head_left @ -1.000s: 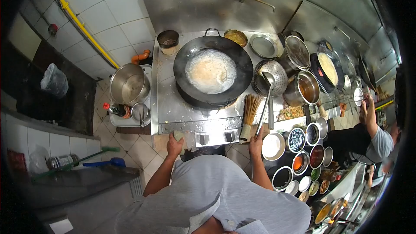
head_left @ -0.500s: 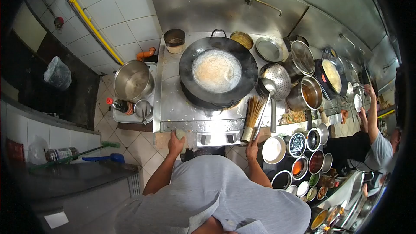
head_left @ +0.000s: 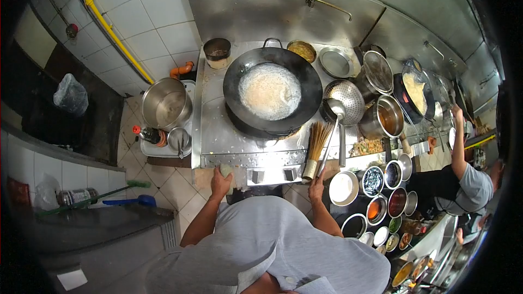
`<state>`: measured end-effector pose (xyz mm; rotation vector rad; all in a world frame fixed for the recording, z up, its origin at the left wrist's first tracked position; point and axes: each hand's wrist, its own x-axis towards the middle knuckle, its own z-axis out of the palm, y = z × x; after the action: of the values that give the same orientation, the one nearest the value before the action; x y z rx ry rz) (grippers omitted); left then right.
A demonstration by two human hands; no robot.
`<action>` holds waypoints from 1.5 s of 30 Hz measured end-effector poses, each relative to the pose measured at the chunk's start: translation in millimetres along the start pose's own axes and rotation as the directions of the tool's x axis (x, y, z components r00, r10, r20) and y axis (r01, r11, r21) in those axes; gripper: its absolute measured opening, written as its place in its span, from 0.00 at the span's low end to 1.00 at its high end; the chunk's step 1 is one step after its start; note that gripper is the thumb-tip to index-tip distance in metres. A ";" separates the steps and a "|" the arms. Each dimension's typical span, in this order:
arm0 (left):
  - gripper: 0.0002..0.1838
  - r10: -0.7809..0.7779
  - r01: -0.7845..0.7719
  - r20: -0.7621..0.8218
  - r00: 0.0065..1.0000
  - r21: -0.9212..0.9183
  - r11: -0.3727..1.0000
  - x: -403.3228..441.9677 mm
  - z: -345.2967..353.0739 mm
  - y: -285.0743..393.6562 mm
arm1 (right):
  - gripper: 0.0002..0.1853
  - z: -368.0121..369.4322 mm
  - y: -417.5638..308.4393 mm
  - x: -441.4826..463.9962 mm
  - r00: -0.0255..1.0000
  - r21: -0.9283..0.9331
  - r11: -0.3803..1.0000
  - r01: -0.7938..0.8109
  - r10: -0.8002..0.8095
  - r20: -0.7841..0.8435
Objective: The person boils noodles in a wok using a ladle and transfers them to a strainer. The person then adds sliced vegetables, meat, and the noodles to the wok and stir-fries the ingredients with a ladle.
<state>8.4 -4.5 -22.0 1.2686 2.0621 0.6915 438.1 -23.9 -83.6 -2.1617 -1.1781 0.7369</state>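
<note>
Two hands work at the front edge of the steel range (head_left: pixel 212 130). Right hand (head_left: pixel 317 188): fingers closed around the near end of the long handle of the ladle (head_left: pixel 330 144). Ladle position: right of the wok (head_left: pixel 272 114), handle slanting away from the body, bowl overlying the perforated strainer (head_left: pixel 355 102). Contact between bowl and strainer cannot be confirmed from above. Left hand (head_left: pixel 220 183): fingers curled on a pale cloth (head_left: pixel 225 170) at the left of the front edge; the firmness of that grip cannot be told.

Handling, as judged: the ladle is stiff metal, fairly light with nothing in the bowl, and bowl-heavy because the handle is long. Grip near the handle's end to keep fingers clear of heat; a grip farther up gives better control of a full bowl. Grease may make the handle slippery. Keep it clear of the bamboo brush (head_left: pixel 316 147) just beside it, whose springy bristles could catch. The cloth is soft and light; hold it folded in the palm. The wok, containing foamy pale liquid (head_left: pixel 269 91), is likely heavy and hot; grip the far loop handle (head_left: pixel 272 38) only through cloth.
</note>
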 end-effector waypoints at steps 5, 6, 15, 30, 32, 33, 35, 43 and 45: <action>0.36 -0.011 0.011 0.005 1.000 -0.005 1.000 -0.6 -2.1 1.7 | 0.41 -16.3 -25.7 -5.8 0.971 0.014 0.979 -0.206 0.202 0.127; 0.36 -0.011 0.011 0.004 1.000 0.000 1.000 -0.6 -2.2 2.1 | 0.41 -18.1 -28.2 -7.0 0.977 0.019 0.984 -0.177 0.173 0.122; 0.37 0.004 -0.004 0.005 1.000 -0.008 1.000 0.3 -1.2 -0.3 | 0.41 -12.3 -22.7 -6.0 0.995 -0.005 0.997 -0.081 0.081 0.057; 0.38 -0.015 0.015 0.001 1.000 0.013 1.000 0.9 -0.1 -0.6 | 0.41 -13.1 -24.9 -5.5 0.993 -0.016 0.996 -0.093 0.094 0.069; 0.38 -0.014 0.014 -0.002 1.000 0.019 1.000 1.1 0.4 -0.8 | 0.42 -8.6 -14.8 -3.3 0.999 -0.041 0.999 -0.033 0.034 0.024; 0.38 -0.014 0.014 -0.005 1.000 0.026 1.000 1.2 0.7 -1.4 | 0.42 -8.6 -14.9 -4.1 1.000 -0.038 0.999 -0.023 0.024 0.020; 0.38 -0.013 0.013 -0.001 1.000 0.007 1.000 1.2 0.9 -2.7 | 0.42 -8.4 -15.4 -4.7 1.000 -0.035 0.999 -0.013 0.013 0.016; 0.36 -0.007 0.007 -0.011 1.000 0.018 1.000 -0.8 -1.5 2.0 | 0.42 -5.5 -9.5 -3.3 1.000 -0.036 0.999 0.008 -0.008 -0.003; 0.36 -0.013 0.013 -0.002 1.000 0.006 1.000 -0.4 -2.4 3.0 | 0.42 -5.5 -8.9 -3.4 1.000 -0.012 1.000 0.000 0.000 0.003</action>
<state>8.6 -3.9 -18.2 1.2578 2.0731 0.6816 435.4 -24.0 -72.9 -2.1713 -1.1863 0.7351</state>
